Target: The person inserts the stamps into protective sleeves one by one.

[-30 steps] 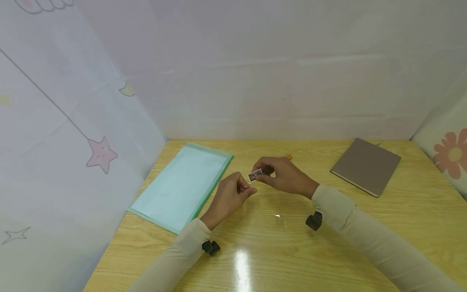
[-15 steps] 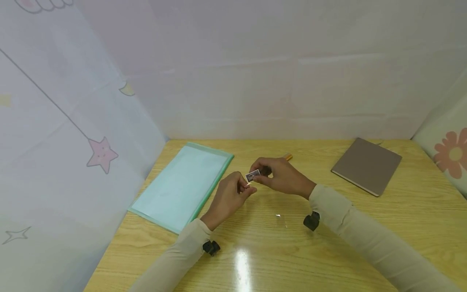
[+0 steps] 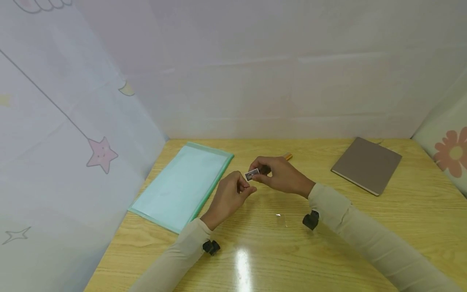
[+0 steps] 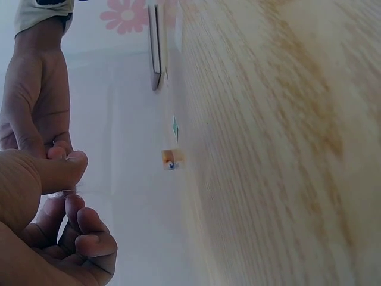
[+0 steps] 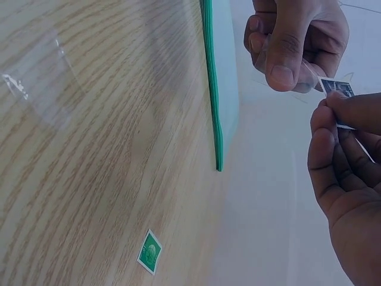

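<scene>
In the head view my left hand [image 3: 227,198] and right hand [image 3: 286,176] meet over the table's middle. Thumb and fingers of the right hand pinch a small postage stamp [image 3: 251,174], dark with a white border. Seen from the right wrist, a small clear plastic sleeve [image 5: 308,76] is pinched between the left thumb and fingers. The stamp [image 5: 337,88] lies against the sleeve's edge; whether it is inside cannot be told. Another clear plastic piece [image 5: 40,86] lies on the table. A green stamp [image 5: 150,251] lies there too, hidden in the head view.
A pale green folder [image 3: 178,188] with a darker green spine lies left of the hands. At the back right sits a brown notebook [image 3: 366,166]. An orange item [image 3: 288,156] shows partly behind the right hand. Patterned cloth walls [image 3: 292,81] stand around the table.
My right hand has moved slightly left, bringing the stamp up to the left fingertips. The left hand stays nearly in place, still pinching the sleeve.
</scene>
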Motion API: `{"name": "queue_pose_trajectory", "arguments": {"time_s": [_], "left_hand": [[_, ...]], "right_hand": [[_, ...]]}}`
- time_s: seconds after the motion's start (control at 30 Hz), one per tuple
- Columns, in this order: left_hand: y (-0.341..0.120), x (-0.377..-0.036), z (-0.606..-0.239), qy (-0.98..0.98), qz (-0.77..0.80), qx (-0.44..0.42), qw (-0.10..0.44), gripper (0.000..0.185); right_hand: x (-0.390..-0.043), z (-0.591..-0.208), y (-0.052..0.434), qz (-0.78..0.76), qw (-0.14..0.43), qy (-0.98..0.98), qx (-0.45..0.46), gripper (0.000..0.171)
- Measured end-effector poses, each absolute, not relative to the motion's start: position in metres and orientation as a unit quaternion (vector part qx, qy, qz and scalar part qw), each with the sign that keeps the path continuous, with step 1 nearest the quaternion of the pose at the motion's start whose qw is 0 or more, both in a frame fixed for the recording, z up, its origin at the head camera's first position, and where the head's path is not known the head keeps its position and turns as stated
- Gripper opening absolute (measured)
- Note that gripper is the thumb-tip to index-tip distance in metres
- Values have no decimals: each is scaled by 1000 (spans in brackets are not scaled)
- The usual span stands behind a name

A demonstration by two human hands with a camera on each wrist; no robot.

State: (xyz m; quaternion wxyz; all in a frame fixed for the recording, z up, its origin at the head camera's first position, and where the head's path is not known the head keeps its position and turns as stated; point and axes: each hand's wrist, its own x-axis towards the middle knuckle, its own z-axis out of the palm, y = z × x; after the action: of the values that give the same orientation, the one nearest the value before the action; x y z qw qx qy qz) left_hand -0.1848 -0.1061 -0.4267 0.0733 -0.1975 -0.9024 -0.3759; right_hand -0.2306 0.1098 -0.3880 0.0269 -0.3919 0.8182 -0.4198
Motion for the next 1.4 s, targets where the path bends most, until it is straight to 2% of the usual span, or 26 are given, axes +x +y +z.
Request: {"name": "queue_pose_trajectory", "arguments": {"time_s": [0.37,0.97,1.4], "left_hand": [[-107,-186,-425,-896,-395,-192,70,25],[-110,-187,-429,-876,-443,-188,45,20],[-108,-186,-428,-876,-436,-198,58,22]], "right_hand": [[-232,-384,114,-404,48,827,-387,15],[-230,-383,116,-394,51,826,-399,14],[-228,-381,111,-331,31,842,-426,17]]}}
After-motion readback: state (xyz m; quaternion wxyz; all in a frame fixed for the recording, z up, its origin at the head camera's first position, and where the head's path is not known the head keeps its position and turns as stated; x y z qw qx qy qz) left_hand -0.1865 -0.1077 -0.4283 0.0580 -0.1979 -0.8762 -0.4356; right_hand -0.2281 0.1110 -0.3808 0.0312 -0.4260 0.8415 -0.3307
